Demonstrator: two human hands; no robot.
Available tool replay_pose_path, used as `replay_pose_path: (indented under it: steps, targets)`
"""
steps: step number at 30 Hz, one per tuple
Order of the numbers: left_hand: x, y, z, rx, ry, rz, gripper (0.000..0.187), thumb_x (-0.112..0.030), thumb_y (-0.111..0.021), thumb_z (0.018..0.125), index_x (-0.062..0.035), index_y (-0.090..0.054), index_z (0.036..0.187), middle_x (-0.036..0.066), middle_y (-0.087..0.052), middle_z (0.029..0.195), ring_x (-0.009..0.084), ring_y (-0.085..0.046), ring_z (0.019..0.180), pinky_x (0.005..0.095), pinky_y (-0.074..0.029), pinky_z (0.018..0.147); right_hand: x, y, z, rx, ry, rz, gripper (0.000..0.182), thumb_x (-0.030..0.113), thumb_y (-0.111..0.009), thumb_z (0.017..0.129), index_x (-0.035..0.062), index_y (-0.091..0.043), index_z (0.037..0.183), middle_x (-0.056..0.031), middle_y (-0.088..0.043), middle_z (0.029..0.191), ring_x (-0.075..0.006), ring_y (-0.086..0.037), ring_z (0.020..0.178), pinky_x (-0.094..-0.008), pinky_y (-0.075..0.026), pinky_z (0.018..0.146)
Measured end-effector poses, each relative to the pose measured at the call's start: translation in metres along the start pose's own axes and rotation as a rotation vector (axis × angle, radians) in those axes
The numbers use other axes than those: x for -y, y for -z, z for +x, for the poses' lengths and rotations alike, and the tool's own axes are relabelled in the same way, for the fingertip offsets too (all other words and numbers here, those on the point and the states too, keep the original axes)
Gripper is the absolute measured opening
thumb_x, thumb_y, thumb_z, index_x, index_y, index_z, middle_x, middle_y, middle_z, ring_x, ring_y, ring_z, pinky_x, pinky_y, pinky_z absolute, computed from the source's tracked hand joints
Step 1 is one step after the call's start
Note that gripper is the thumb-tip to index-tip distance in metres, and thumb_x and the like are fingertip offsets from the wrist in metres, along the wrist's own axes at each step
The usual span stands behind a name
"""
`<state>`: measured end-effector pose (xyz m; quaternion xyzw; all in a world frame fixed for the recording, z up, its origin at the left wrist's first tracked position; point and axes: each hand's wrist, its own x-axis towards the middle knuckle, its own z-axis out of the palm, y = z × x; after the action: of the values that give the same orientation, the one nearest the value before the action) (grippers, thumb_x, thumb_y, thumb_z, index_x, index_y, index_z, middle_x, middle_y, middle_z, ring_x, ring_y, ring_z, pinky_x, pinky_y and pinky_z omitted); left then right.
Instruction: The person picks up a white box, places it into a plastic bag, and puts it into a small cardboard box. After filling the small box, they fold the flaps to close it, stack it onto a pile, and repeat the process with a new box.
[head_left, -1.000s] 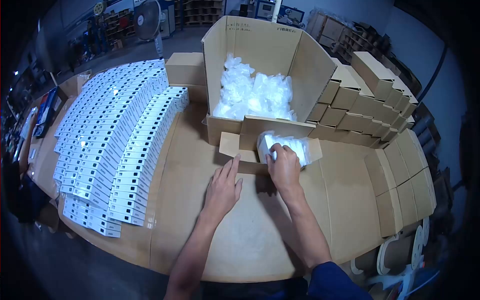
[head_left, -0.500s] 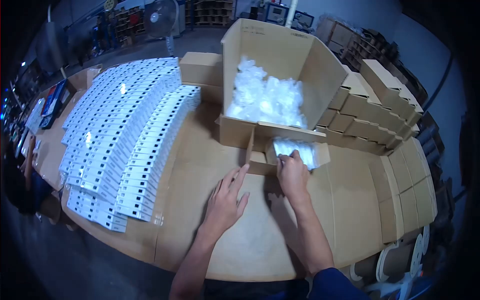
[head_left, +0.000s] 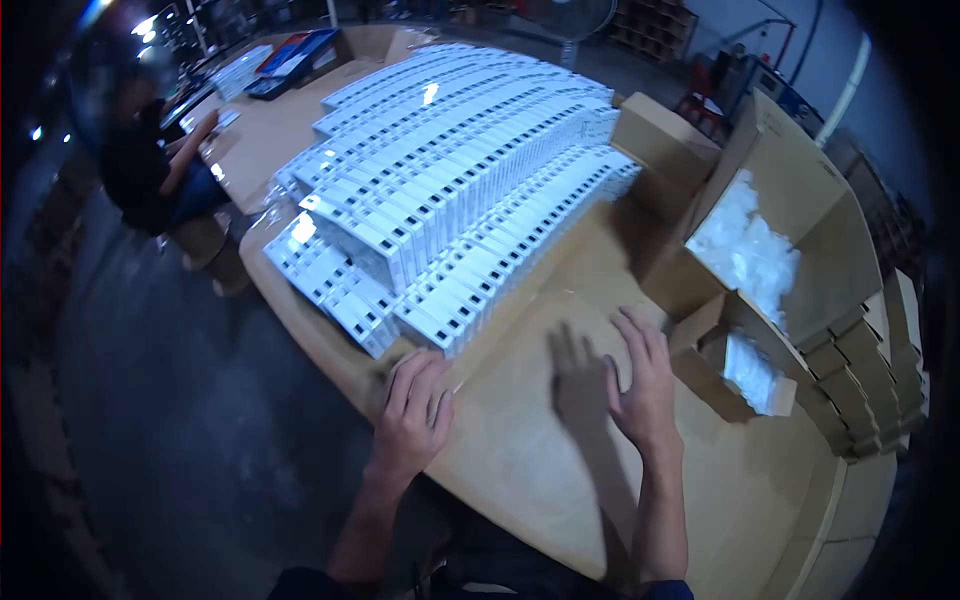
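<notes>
Rows of white boxes with black squares (head_left: 450, 190) stand packed together on the brown table. At their near corner is my left hand (head_left: 412, 405), its fingers bent over the edge of the nearest boxes; whether they touch is hard to tell. My right hand (head_left: 645, 385) hovers above the table with fingers spread and nothing in it, its shadow to the left. To its right sits a small open carton (head_left: 708, 375) with a clear bubbly packet (head_left: 750, 372) inside. Behind that, a large carton (head_left: 835, 215) holds many clear plastic packets (head_left: 745, 250).
Folded brown cartons (head_left: 860, 375) are stacked at the right. A closed brown box (head_left: 665, 145) stands behind the white rows. At the far left a seated person (head_left: 145, 160) works by a blue tray (head_left: 295, 62). The table edge (head_left: 335, 375) curves along the left.
The view has swung left. My right hand has come off the packet in the small carton, and my left hand has moved from that carton's flap to the near end of the white boxes.
</notes>
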<state>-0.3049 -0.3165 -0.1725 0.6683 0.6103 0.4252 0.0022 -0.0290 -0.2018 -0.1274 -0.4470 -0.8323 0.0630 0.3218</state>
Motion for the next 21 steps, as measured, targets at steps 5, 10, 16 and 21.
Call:
replay_pose_path:
  steps: [5,10,16,21]
  targets:
    - [0.016,0.009,0.011,0.006,-0.038,0.123,0.050,-0.001,-0.071,0.085,-0.0019,-0.059,0.134,0.015,-0.058,0.136,0.0364,-0.054,0.133,0.0464,-0.046,0.109,0.045,-0.057,0.015,0.270,0.199,-0.014,0.056,0.006,-0.067,0.088,0.0121,-0.055,0.142,-0.0134,-0.051,0.151,-0.0400,-0.049,0.136,-0.0500,-0.045,0.109]
    - [0.027,0.005,0.010,0.022,-0.057,0.158,0.054,0.003,-0.071,0.083,-0.0048,-0.062,0.136,0.013,-0.062,0.132,0.0353,-0.055,0.132,0.0463,-0.047,0.107,0.070,-0.095,0.023,0.295,0.245,-0.047,0.065,0.004,-0.065,0.084,0.0167,-0.052,0.146,-0.0100,-0.046,0.156,-0.0400,-0.045,0.141,-0.0557,-0.040,0.111]
    - [0.041,0.005,0.002,-0.053,-0.090,0.241,0.041,0.002,-0.073,0.081,-0.0091,-0.073,0.120,0.007,-0.062,0.112,0.0284,-0.059,0.112,0.0429,-0.049,0.095,0.075,-0.099,0.021,0.320,0.192,-0.005,0.066,0.001,-0.063,0.085,0.0154,-0.051,0.148,-0.0120,-0.042,0.159,-0.0414,-0.042,0.143,-0.0576,-0.039,0.112]
    - [0.028,0.022,-0.006,-0.035,-0.085,0.238,0.035,-0.003,-0.077,0.076,-0.0114,-0.075,0.111,0.004,-0.062,0.108,0.0276,-0.059,0.109,0.0445,-0.048,0.093,0.080,-0.078,0.019,0.329,0.111,0.111,0.068,0.000,-0.061,0.087,0.0141,-0.046,0.152,-0.0189,-0.040,0.159,-0.0434,-0.042,0.142,-0.0552,-0.039,0.112]
